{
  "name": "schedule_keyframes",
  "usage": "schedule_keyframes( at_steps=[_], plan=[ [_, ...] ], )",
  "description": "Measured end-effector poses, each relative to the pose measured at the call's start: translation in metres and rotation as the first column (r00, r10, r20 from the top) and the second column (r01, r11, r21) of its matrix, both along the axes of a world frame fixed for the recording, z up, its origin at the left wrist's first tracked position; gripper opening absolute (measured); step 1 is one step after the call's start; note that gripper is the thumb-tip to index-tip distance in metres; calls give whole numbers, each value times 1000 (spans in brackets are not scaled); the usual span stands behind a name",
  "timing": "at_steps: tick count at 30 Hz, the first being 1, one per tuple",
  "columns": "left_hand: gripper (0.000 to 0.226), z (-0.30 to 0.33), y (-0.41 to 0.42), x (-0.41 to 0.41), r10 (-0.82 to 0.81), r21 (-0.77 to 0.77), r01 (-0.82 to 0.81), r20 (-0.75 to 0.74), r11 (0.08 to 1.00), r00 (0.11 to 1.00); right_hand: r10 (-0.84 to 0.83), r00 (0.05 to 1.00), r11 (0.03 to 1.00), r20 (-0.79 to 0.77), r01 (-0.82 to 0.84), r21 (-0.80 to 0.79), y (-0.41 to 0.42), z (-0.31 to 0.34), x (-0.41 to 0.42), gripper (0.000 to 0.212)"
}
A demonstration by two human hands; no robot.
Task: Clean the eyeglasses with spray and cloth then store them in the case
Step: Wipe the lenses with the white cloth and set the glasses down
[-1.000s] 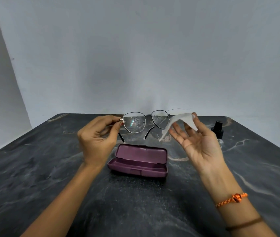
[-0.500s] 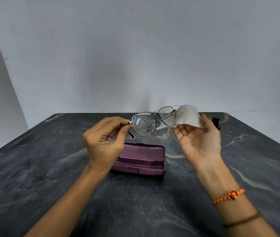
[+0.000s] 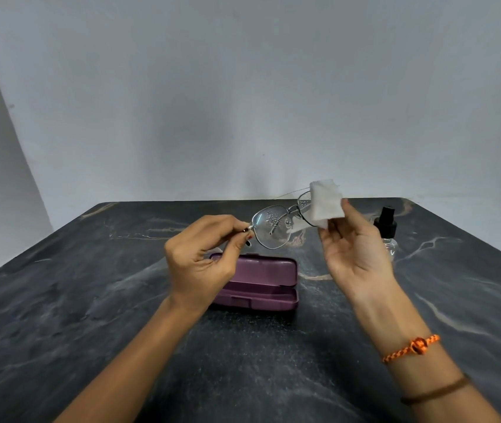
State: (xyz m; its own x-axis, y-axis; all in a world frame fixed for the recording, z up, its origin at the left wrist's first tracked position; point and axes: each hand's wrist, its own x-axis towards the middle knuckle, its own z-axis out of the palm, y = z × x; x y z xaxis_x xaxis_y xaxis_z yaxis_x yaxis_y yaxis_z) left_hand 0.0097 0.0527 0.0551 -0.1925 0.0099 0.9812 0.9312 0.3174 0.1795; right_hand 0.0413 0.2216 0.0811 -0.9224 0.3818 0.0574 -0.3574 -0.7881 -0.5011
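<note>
Thin metal-framed eyeglasses (image 3: 272, 227) hang in the air above the table, their lenses dotted with spray droplets. My left hand (image 3: 205, 257) pinches the frame at its left hinge. My right hand (image 3: 354, 248), palm toward me, holds a white cloth (image 3: 326, 204) by its fingertips, and the cloth covers the right lens. An open purple glasses case (image 3: 261, 283) lies on the table below the hands, partly hidden by my left hand. A small clear spray bottle (image 3: 387, 230) with a black cap stands behind my right hand.
The dark marbled table (image 3: 90, 315) stretches to both sides and toward me. A plain grey wall rises behind its far edge. My right wrist wears an orange braided band and a thin brown one.
Both hands have risen and drawn closer together. The glasses have tilted, right side higher. The cloth has moved from beside the frame onto the right lens.
</note>
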Motion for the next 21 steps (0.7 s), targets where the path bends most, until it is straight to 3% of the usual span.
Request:
schedule_keyframes(
  at_steps=[8, 14, 21],
  plan=[
    [6, -2, 3, 3, -18, -55, 17, -32, 998, 999, -48, 998, 996, 35, 45, 75, 0, -4, 2, 20],
    [7, -2, 3, 1, -17, -53, 16, -30, 998, 999, 50, 997, 996, 64, -54, 65, 3, -4, 1, 8],
    [9, -2, 2, 1, -2, -73, 2, 4, 997, 1000, 116, 988, 971, 102, -135, 199, 6, -5, -1, 3]
  ],
)
